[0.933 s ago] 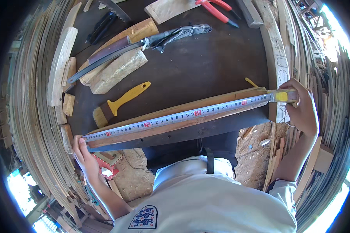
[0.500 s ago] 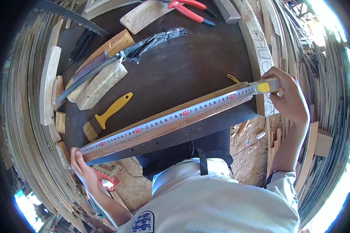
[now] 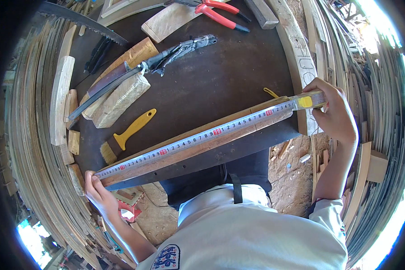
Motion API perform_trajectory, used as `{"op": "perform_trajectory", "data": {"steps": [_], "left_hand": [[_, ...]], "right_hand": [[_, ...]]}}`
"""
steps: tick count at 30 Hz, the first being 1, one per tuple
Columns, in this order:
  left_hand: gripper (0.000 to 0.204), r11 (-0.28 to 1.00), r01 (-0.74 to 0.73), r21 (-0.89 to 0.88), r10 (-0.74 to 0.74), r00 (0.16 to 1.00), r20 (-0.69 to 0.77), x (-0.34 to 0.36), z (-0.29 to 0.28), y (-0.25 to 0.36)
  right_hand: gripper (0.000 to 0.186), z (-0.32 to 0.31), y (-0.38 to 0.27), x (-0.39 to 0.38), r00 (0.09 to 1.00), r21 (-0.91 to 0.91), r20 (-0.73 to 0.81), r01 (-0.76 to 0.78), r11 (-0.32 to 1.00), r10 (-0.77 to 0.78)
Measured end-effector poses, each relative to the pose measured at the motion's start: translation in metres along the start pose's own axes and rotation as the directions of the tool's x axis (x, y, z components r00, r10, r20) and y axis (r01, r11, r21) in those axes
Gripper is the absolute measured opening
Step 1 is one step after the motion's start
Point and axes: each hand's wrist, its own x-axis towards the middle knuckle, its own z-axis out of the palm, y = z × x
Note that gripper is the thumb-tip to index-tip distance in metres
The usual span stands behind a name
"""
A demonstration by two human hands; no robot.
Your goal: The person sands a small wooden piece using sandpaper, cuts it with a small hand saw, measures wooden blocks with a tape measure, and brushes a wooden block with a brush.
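A long wooden strip point(image 3: 211, 149) lies slantwise along the near edge of a dark workbench. Stretched along its top is the steel blade point(image 3: 191, 143) of a tape measure, with black marks and red blocks. My left hand point(image 3: 101, 195) is closed at the strip's left end, pinching the tip of the blade against the wood. At the other end, my right hand point(image 3: 339, 112) wraps round the yellow-and-clear tape case point(image 3: 317, 99), just past the strip's right end. A faint line crosses the strip near that end.
Behind the strip lie a yellow-handled brush point(image 3: 132, 132), a tool with a wrapped handle point(image 3: 166, 58) across wood blocks point(image 3: 121, 101), and red-handled pliers point(image 3: 220, 18). A saw point(image 3: 83, 20) reaches in at far left. A pale beam point(image 3: 297, 58) borders the right side. Stacked boards point(image 3: 387, 112) flank the bench.
The view has shifted slightly, so the bench things on the left sit a little further right. Both hands keep their hold, and the tape stays stretched along the strip.
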Motion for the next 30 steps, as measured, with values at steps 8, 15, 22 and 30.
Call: {"op": "perform_trajectory", "data": {"steps": [8, 15, 22, 30], "left_hand": [[0.023, 0.997, -0.081, 0.015, 0.082, 0.993, -0.084, -0.002, 0.002, 0.005], [0.017, 0.995, -0.09, 0.037, 0.091, 0.995, -0.039, -0.001, -0.001, 0.016], [0.023, 0.984, -0.137, 0.11, 0.144, 0.988, -0.059, 0.002, -0.002, 0.026], [0.043, 0.996, -0.008, 0.09, 0.008, 1.0, -0.001, 0.01, -0.01, 0.04]], "right_hand": [[0.035, 0.0, -0.003, -0.002, 0.999, -0.002, -0.036, 0.003, 1.0, -0.003], [0.035, -0.004, -0.006, -0.005, 0.999, 0.006, 0.008, -0.041, 0.999, 0.041], [0.038, -0.004, -0.004, -0.005, 0.999, 0.004, 0.022, -0.044, 0.999, 0.044], [0.049, -0.001, 0.002, -0.009, 1.0, 0.022, 0.003, 0.018, 1.0, -0.018]]}}
